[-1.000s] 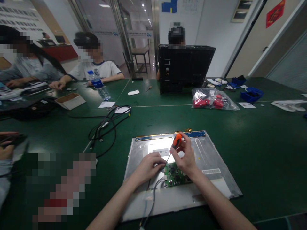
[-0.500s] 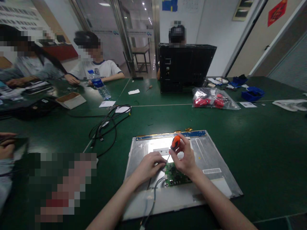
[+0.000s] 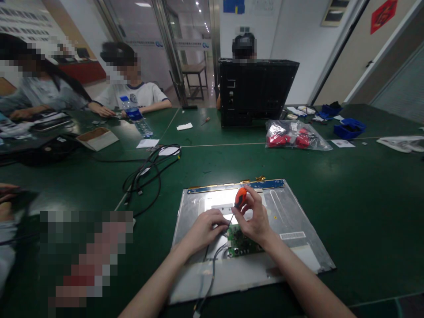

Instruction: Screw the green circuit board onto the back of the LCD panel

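Fingers of the right hand (image 3: pixel 255 221) are pinching an orange-handled screwdriver (image 3: pixel 239 201) over a green circuit board (image 3: pixel 243 243).

Fingers of the left hand (image 3: pixel 205 229) are curling together and pressing down just beside the screwdriver's tip, at the board's left edge. Both are working at lower centre of the frame, on a grey metal panel (image 3: pixel 298 221) lying flat on the green worktop (image 3: pixel 364 194). Grey cables (image 3: pixel 212 269) are running off the panel's near edge. Bare worktop is lying open to the right of the panel and beyond its far edge; a black cable tangle (image 3: pixel 149 170) is sitting well apart at upper left, a plastic bag of red parts (image 3: pixel 294 136) well apart at upper right.
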`<action>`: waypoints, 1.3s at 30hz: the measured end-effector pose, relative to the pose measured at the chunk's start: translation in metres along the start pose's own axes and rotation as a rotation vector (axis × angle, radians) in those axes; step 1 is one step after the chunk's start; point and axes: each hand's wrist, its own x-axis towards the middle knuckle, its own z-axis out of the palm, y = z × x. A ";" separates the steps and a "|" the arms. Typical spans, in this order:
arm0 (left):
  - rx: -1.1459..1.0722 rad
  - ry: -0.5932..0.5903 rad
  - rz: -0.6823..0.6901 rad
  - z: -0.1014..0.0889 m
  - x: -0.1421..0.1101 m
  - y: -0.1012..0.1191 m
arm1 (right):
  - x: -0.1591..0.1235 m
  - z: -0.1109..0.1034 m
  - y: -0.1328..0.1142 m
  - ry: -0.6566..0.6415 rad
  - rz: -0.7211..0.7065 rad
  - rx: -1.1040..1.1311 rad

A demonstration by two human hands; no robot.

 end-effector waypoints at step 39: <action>-0.019 -0.009 0.014 0.001 0.000 -0.005 | -0.001 -0.001 -0.003 -0.093 -0.207 -0.096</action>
